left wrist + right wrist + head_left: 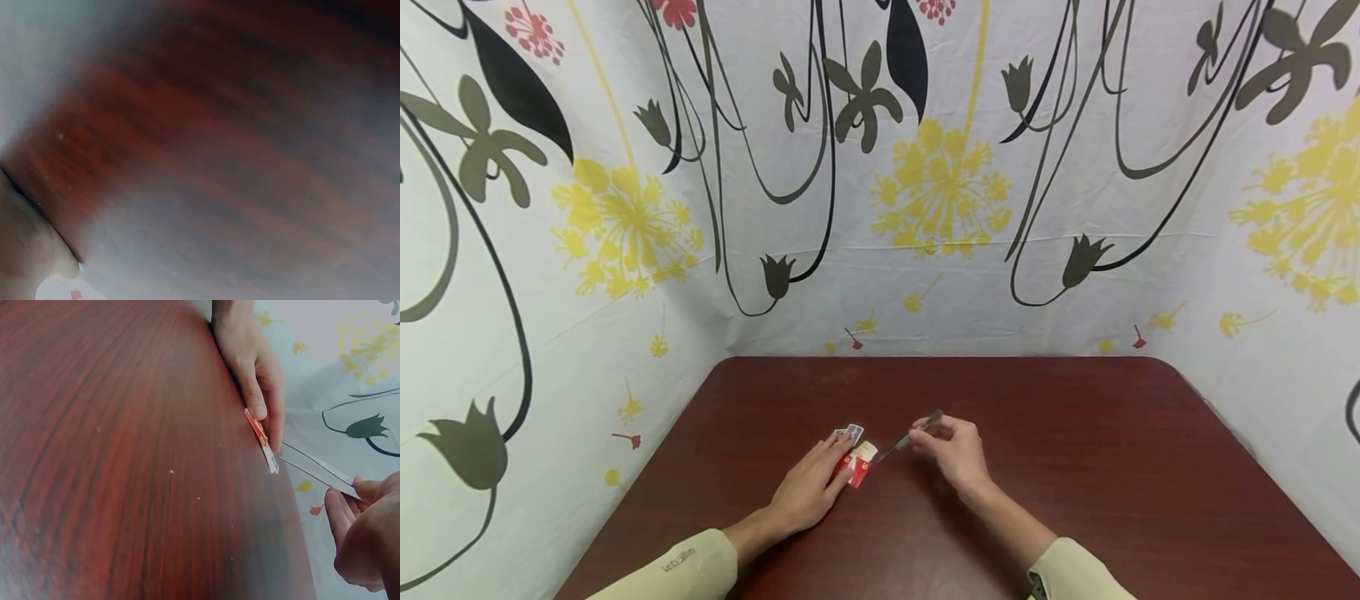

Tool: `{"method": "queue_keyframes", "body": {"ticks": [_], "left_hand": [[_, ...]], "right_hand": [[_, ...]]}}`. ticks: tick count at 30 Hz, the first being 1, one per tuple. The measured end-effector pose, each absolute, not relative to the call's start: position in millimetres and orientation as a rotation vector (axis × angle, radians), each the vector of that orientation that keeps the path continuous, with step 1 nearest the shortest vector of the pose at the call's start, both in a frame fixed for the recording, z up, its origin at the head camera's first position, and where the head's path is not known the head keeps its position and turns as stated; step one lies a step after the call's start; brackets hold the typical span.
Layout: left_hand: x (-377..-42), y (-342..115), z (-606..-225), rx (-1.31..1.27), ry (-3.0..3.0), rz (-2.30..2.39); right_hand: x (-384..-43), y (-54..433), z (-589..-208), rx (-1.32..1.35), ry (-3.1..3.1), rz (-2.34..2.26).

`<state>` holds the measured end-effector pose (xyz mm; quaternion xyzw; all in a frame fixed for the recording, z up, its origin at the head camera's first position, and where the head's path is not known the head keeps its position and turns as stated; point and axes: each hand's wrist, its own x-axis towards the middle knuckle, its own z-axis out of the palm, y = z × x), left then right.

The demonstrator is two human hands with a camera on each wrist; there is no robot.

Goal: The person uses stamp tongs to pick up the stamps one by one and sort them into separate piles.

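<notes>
My left hand [805, 487] lies over a small red-and-white packet [859, 472], its thumb resting on the near part and its fingers stretched across the far side. A pale yellow piece [867, 451] shows at the packet's upper right. By the fingertips is a small grey-and-white card [854, 432], partly covered by the hand. My right hand [953, 454] pinches metal tweezers [901, 443], their tips pointing left and down toward the packet. In the right wrist view, the two arms of the tweezers [328, 467] stand apart, with the tips close to the left fingers.
The dark red wooden table [1075, 467] extends around both hands. White fabric [865, 200] with a flower print hangs along its back and sides. A few tiny pale specks [172, 472] dot the tabletop in the right wrist view. The left wrist view is mostly blurred.
</notes>
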<state>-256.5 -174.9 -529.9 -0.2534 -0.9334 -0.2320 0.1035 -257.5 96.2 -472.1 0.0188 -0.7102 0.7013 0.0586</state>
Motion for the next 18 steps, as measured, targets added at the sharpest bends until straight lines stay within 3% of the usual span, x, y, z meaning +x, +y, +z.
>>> {"method": "queue_keyframes", "body": {"ticks": [18], "left_hand": [[-256.5, -174.4, -529.4, -0.74, -2.759, -0.689]], "right_hand": [[-252.9, 88.7, -482.2, 0.0, -2.146, 2.164]]}}
